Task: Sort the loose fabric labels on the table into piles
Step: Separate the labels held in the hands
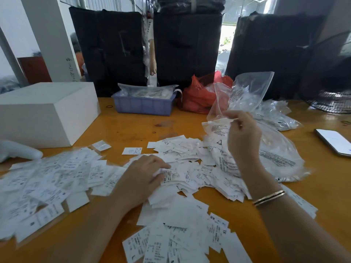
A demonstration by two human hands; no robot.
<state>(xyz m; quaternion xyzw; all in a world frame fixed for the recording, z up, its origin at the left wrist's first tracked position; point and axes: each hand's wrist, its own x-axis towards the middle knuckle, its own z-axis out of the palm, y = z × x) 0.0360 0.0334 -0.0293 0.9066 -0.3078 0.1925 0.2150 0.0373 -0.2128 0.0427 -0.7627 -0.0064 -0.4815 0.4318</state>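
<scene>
White fabric labels with black print lie scattered across the orange table (133,128). A wide spread (47,179) covers the left, a heap (182,154) sits in the middle, and more labels (180,240) lie near the front edge. My left hand (144,177) rests on the middle heap, its fingers curled around a few labels marked XS (173,176). My right hand (242,135) is raised at the right and pinches the zip edge of a clear plastic bag (245,93), which stands up from the table.
A white box (47,111) stands at back left, a blue tray (144,105) of bagged items behind the centre, a red bag (199,95) beside it. More clear bags (275,156) pile at right. A phone (334,141) lies far right. Black bundles line the back.
</scene>
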